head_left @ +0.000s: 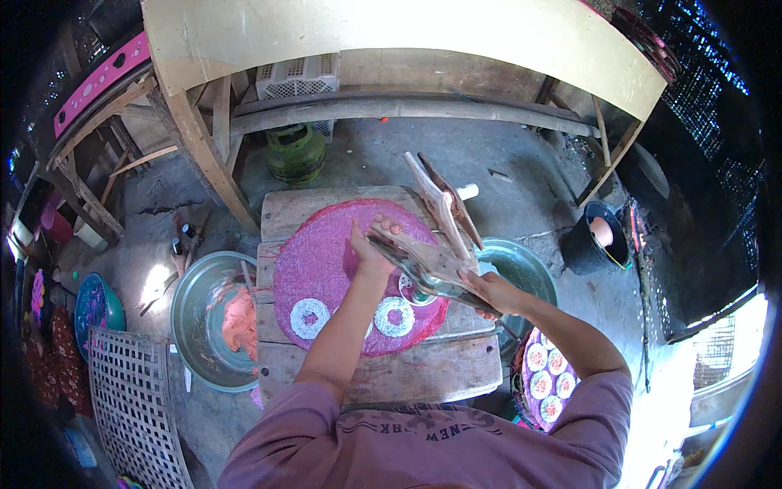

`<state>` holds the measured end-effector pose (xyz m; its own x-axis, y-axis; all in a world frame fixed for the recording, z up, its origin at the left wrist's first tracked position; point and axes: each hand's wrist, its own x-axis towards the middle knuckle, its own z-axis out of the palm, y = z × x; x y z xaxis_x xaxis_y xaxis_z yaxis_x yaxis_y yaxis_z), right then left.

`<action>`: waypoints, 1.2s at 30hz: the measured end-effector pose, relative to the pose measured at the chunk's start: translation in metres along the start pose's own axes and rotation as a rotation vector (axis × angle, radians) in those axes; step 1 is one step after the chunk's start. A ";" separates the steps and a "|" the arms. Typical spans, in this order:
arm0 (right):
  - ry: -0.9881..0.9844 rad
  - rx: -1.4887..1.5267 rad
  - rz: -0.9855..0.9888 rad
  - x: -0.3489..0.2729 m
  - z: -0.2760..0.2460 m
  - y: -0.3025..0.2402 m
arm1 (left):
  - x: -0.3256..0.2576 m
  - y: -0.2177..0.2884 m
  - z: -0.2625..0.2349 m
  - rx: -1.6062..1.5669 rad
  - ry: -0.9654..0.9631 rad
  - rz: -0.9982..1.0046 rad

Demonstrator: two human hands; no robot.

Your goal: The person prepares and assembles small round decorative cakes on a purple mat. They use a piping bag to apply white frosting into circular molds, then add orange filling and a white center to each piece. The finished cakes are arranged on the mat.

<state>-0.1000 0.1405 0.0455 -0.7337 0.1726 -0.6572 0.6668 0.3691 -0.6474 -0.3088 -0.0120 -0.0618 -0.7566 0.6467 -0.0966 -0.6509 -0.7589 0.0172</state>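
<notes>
Both hands grip a hand press (432,259) made of worn wooden boards, held slantwise over a round pink-purple mat (358,224). My left hand (375,248) is closed around its upper left end, fingertips over the top edge. At the lower right end, my right hand (498,293) is wrapped round the boards. Beneath the press, a small round part is partly hidden. White lacy rings of stringy dough lie on the mat: one dough ring (310,303) at left, another dough ring (408,316) at right, and a bit of white between them behind my forearm. The mat rests on a wooden plank table (456,359).
A second wooden press (444,204) with a white tube leans at the table's far right corner. Basins flank the table: a left basin (186,326) with pink-orange dough, a right basin (533,269). Nearby are a tray of topped rounds (538,383), black bucket (582,248) and green gas cylinder (295,153).
</notes>
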 end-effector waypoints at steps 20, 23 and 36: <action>-0.675 1.295 -0.416 0.080 0.025 0.004 | 0.051 0.023 -0.004 -0.254 -0.364 0.010; -0.559 1.300 -0.340 0.101 0.034 0.018 | 0.058 0.026 -0.011 -0.297 -0.360 0.057; 0.839 -0.429 -0.761 0.100 0.053 0.038 | -0.003 0.092 0.086 -0.035 -0.721 0.002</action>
<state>-0.1410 0.1238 -0.0652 -0.8819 0.2597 0.3935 0.0472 0.8790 -0.4744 -0.3720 -0.0767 0.0260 -0.6184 0.5250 0.5848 -0.6560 -0.7546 -0.0163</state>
